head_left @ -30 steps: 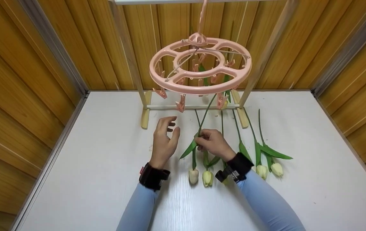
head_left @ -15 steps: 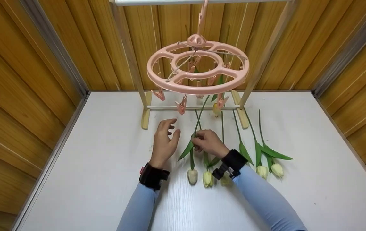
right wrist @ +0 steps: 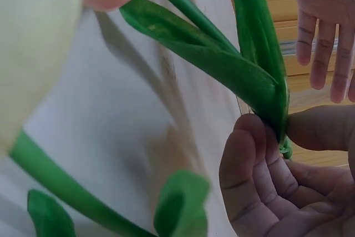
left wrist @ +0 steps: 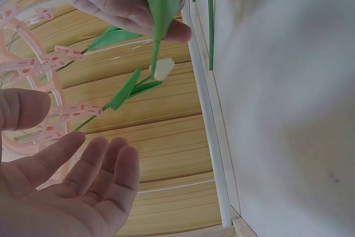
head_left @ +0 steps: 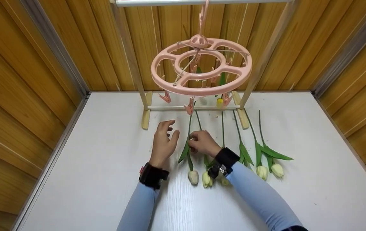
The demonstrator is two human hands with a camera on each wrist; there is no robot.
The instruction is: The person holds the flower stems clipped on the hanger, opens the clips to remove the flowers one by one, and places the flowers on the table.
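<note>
My right hand pinches the green stem of a cream tulip just above its leaf; the stem runs up toward a pink clip of the round pink peg hanger. My left hand hovers open just left of that stem, fingers spread, holding nothing. One tulip hangs head down from a clip at the hanger's right side. Several more cream tulips lie in a row on the white table, heads toward me.
The hanger hangs from a white rail on a wooden frame standing at the back of the table. Wood-panelled walls close in the left, right and back sides.
My right hand has moved left and slightly down with the tulip stem, and the stem now stands nearly upright under a front clip. The hanger has swung a little. My left hand stays put.
</note>
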